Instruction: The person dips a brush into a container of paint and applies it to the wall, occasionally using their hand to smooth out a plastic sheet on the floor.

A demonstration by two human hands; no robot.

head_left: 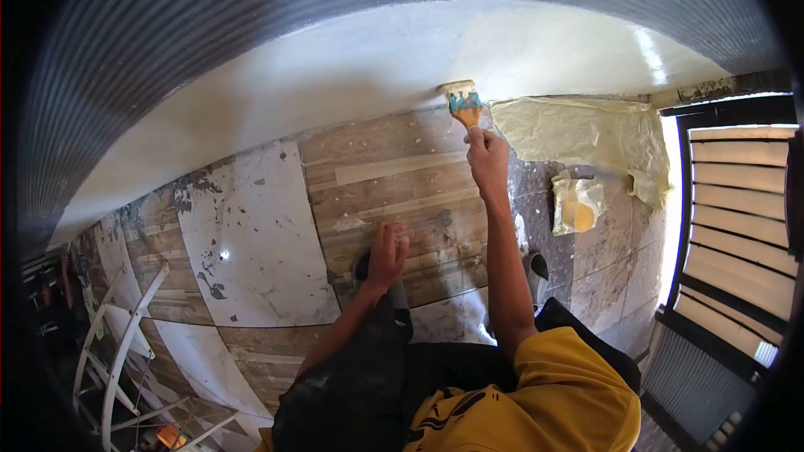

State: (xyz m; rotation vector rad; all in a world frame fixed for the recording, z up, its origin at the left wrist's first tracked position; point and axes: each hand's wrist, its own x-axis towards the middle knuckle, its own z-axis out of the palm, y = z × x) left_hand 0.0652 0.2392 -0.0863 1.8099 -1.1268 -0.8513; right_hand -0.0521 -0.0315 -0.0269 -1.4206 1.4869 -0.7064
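Observation:
My right hand (488, 157) is closed around the handle of a paintbrush (466, 104), whose ferrule is smeared with teal and pale paint. The bristles touch the bottom of the pale cream wall (368, 67), close to where it meets the floor. Over the wood-look tiles (394, 167), my left hand (389, 254) hangs near my knee, its fingers apart and nothing in them. To the right of the brush, a crumpled pale yellow sheet (561, 130) lies along the wall's foot. A paint container (578, 216) with yellowish contents sits on a smaller sheet nearby.
Corrugated grey metal (251, 8) covers the upper wall. At the right stands a dark-framed slatted door (737, 201). A white metal frame (126, 351) stands at lower left, near an orange object (172, 436). Paint spots mark the white tile (251, 234).

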